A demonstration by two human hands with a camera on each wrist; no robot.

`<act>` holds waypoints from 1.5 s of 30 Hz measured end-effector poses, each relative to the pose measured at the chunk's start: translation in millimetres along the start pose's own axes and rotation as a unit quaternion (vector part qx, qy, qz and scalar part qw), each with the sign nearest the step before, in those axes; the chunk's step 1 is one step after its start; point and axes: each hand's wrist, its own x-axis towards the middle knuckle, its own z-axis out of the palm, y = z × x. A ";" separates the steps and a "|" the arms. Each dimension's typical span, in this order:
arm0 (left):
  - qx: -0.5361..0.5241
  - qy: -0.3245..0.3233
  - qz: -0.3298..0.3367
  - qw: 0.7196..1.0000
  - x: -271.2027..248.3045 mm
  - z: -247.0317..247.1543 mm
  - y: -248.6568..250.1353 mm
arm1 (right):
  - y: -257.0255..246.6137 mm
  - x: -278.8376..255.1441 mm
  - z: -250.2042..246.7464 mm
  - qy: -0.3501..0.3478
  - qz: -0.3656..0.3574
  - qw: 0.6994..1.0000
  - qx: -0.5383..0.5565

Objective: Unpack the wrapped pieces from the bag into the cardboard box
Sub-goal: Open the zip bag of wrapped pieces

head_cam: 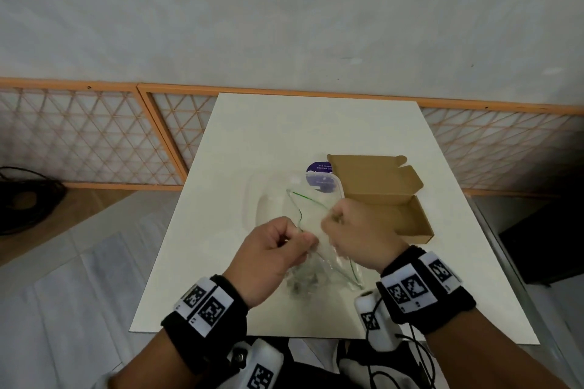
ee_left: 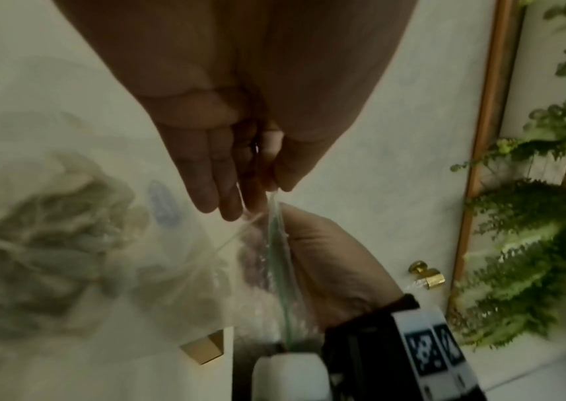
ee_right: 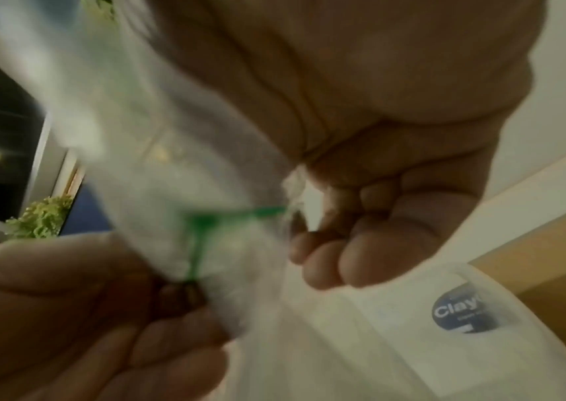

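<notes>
Bag [head_cam: 311,215]: clear, green seal line. Cardboard box [head_cam: 380,189]: plain brown. Sticker [head_cam: 319,167]: dark blue, white lettering. Table [head_cam: 284,136]: white. Wristbands [head_cam: 205,309]: black, black-and-white square markers.

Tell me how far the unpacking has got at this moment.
Done: the cardboard box lies open on the table. In hand: the left hand and right hand pinch the clear bag at its green zip edge, pulling it apart. Left: every wrapped piece; the visible part of the box looks empty.

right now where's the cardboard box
In the head view the cardboard box lies open on the white table, right of centre, just beyond the right hand and beside the clear bag.
</notes>
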 end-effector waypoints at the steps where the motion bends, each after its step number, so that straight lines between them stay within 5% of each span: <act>1: 0.015 0.002 -0.010 1.000 -1.9 -1.9 -0.7 | 2.2 2.2 -1.2 0.015 -0.023 1.000 -0.013; 6: 0.304 0.021 -0.042 0.951 -4.7 -15.6 8.8 | 5.7 0.7 -13.9 0.098 -0.101 0.982 -0.123; 9: 0.242 0.149 -0.019 0.959 -1.9 -18.4 31.7 | 5.2 -2.0 -13.4 0.110 -0.144 0.971 -0.157; 13: 0.350 0.079 -0.012 0.933 23.3 -18.4 40.1 | 1.1 -5.7 -9.8 0.130 -0.198 0.959 -0.157; 15: 0.282 0.061 -0.019 0.957 36.6 -19.6 35.0 | 2.7 -8.8 -11.1 0.114 -0.192 0.960 -0.169; 18: 0.032 0.048 -0.093 0.994 40.6 -22.6 32.2 | 18.7 -12.9 -17.3 0.073 -0.154 0.964 -0.204; 24: -0.268 -0.008 -0.205 0.941 32.4 -34.0 16.0 | 58.8 -22.7 -9.9 0.009 -0.085 0.981 -0.174; 27: -0.328 -0.029 -0.226 0.917 28.6 -30.4 5.9 | 62.6 -25.4 0.6 -0.017 -0.011 0.999 0.033; 30: -0.358 -0.047 -0.258 0.896 30.4 -29.9 -7.3 | 61.9 -19.8 4.1 -0.039 0.085 0.953 0.290; 34: -0.317 -0.035 -0.288 0.903 35.8 -29.9 -15.2 | 55.9 -16.9 4.0 -0.092 0.142 0.818 0.549; 36: -0.289 -0.003 -0.284 0.914 37.2 -31.0 -19.5 | 50.7 -19.5 6.6 -0.127 0.146 0.777 0.599; 45: -0.282 0.017 -0.264 0.922 45.3 -31.8 -31.2 | 57.0 -11.4 28.0 -0.168 0.192 0.717 0.648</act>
